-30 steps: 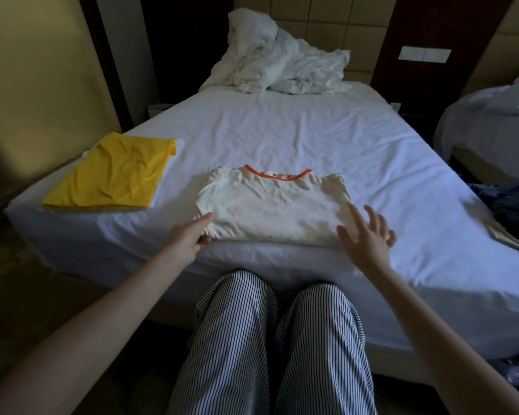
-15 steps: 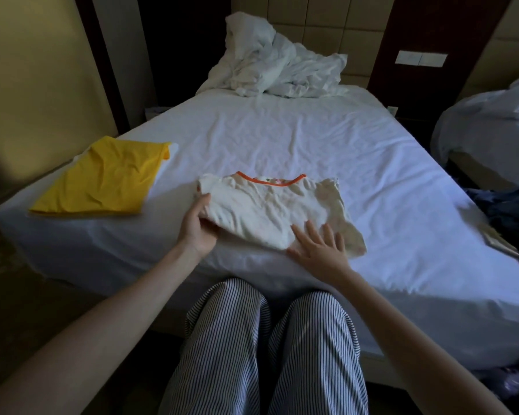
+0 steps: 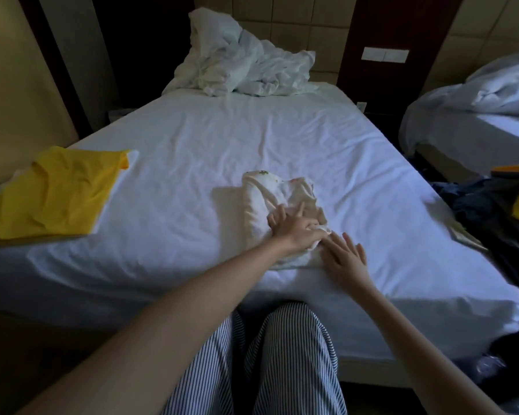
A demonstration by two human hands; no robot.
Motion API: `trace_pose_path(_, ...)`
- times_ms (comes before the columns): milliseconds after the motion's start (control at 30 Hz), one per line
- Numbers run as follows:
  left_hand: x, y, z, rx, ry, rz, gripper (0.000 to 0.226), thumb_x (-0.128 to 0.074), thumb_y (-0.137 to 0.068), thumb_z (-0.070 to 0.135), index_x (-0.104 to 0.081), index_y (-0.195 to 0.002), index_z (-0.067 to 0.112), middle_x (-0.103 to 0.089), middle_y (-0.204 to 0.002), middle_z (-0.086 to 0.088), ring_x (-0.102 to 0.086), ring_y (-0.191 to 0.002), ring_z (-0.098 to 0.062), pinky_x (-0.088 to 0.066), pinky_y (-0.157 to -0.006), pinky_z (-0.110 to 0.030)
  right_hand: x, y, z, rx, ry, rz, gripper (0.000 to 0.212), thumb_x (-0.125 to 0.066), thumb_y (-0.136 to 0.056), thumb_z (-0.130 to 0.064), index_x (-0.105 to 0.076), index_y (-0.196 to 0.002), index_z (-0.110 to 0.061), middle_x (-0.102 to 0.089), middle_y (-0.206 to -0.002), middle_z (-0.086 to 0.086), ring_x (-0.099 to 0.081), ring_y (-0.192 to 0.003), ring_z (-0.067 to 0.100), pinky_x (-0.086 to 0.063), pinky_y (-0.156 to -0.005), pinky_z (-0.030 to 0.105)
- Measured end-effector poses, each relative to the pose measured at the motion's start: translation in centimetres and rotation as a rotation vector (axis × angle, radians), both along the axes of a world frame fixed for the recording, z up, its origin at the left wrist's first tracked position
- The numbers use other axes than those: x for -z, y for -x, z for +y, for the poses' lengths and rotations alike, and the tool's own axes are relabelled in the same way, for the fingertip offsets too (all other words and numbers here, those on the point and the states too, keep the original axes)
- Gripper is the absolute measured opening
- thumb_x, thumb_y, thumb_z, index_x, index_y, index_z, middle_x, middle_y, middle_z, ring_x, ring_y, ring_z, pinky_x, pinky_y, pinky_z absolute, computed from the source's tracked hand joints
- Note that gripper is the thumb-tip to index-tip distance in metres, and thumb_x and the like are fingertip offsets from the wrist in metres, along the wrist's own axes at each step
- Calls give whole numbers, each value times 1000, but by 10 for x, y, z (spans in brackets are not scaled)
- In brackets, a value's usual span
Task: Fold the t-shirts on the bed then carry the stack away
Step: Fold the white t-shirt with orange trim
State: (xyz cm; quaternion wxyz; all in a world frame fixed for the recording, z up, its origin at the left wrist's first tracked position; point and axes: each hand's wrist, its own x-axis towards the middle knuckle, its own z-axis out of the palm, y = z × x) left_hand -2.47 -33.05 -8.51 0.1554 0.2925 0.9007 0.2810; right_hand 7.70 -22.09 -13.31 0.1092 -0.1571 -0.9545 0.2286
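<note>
We see cream t-shirt (image 3: 277,193) folded narrow, middle of bed (image 3: 252,139). Our left hand (image 3: 294,227) presses on its near half, fingers spread. Right hand (image 3: 345,257) flat just beside it, at near right corner. Yellow t-shirt (image 3: 51,193) folded on bed's left edge, well apart. Crumpled white duvet (image 3: 246,70) up by headboard.

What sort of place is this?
Likely a hotel-type twin bedroom: a white-sheeted bed, a second bed to its right, and a padded wall with a switch panel behind.
</note>
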Motion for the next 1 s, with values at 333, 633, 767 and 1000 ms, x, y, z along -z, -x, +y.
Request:
trace_pose_path(333,-40,17,-31,-46,-503,-237,27,-45,-98,25,-62,-103,5,-64,-106,-10,-59,-90,-15,-44,-84,-28,-62,15,-25,227,389,561,44,-37,-79,-27,-63,-112,-12,-63,-113,1,-56,-107,22,-40,-99,40)
trace_pose_path(633,21,15,-50,23,405,276,68,-35,-92,50,4,-148,42,19,-158,0,16,-141,-42,3,-110,-64,-29,49,-55,-5,-119,-104,52,-26,-96,-50,-26,-145,-34,-12,-157,-2,-2,-145,27,-9,-114,50)
trace_pose_path(767,22,17,-54,27,378,277,74,-38,-90,56,12,-144,48,20,-157,2,19,-142,-39,6,-111,-62,-6,39,-48,92,-146,-60,58,-27,-95,-55,-6,-148,-41,5,-158,-8,5,-144,32,-3,-115,50)
trace_pose_path(1000,0,56,-53,131,188,163,42,-30,-102,30,-38,-143,25,-31,-152,-5,-24,-142,-25,-13,-114,-40,-3,40,-48,107,-188,-43,71,-12,-85,-70,-5,-148,-39,9,-158,-6,9,-144,29,7,-114,48)
